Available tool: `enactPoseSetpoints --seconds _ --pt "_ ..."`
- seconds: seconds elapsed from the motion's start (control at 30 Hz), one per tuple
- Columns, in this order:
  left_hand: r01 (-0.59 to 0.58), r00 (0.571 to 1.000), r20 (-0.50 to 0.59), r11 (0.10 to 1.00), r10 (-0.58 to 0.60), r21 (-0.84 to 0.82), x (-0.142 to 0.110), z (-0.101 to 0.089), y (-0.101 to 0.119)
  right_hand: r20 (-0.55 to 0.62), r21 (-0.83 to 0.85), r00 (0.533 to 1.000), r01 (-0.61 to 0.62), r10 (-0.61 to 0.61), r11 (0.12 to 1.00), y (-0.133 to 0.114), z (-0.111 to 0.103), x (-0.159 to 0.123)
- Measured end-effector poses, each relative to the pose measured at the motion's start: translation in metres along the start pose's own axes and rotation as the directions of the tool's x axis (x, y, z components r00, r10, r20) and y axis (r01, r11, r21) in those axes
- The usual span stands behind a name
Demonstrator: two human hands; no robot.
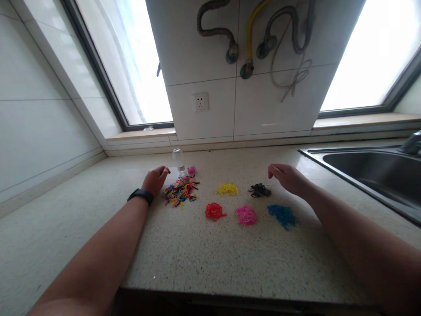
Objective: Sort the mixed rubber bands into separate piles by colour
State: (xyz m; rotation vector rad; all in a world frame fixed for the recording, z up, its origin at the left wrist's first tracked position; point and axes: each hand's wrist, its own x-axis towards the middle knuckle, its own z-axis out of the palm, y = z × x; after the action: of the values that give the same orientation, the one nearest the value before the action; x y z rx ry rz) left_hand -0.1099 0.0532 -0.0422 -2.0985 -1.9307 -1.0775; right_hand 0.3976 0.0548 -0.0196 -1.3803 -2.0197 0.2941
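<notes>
My left hand (157,179), with a dark band on its wrist, rests on the counter at the left of a mixed pile of coloured rubber bands (180,190). Its fingers are curled and nothing shows in them. Behind that pile stands a clear bottle (178,159), apparently upside down, with a small pink object (191,170) beside it. My right hand (285,176) lies just beyond the black rubber bands (260,190), fingers bent together and no object visible in them. Separate small heaps hold yellow rubber bands (227,189), red ones (215,211), pink ones (246,215) and blue ones (283,215).
The speckled counter (197,259) ends at a front edge close to me. A steel sink (371,171) is set into its right side. On the tiled wall behind are a socket (200,102) and hoses (250,33), with windows on both sides.
</notes>
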Motion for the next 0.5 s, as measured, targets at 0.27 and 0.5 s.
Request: enactPoseSetpoints --seconds 0.27,0.5 --pt "-0.007 0.997 0.079 1.000 0.007 -0.001 0.004 0.005 -0.004 0.021 -0.006 0.991 0.134 -0.134 0.991 -0.051 0.012 -0.008" --pt "-0.008 0.996 0.085 1.000 0.008 -0.009 0.007 0.008 -0.008 0.244 -0.025 0.901 0.377 -0.360 0.926 -0.132 0.040 0.001"
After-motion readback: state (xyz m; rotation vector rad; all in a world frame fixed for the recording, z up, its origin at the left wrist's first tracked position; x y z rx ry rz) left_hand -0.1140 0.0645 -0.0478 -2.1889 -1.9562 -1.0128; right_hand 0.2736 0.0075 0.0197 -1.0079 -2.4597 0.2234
